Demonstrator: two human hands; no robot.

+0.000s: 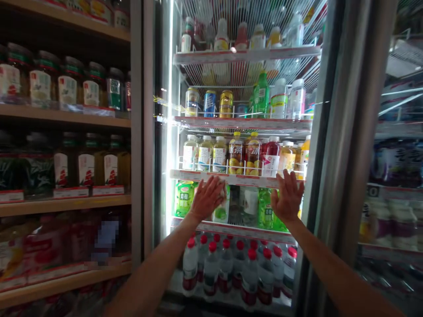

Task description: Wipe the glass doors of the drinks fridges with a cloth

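Left hand (207,198) slanting up rightward, fingers extended, right hand (288,198) upright, fingers spread; both look empty, before the price rail (247,180), green-labelled bottles (184,198) just below it!

Shop, drinks aisle by look of it. Facing me: tall lit cooler (171,132), its wire shelves (247,53) stocked with drink bottles (219,155) and cans (210,104), same kinds lined up side by side. Red-capped bottles (225,264) massed at bottom. On my left: wooden shelving (66,204), rows of matching jars (41,81), red-and-white label strips (71,192) along edges. On my right I see another stocked rack (390,252), purple-labelled bottles (403,220) included.
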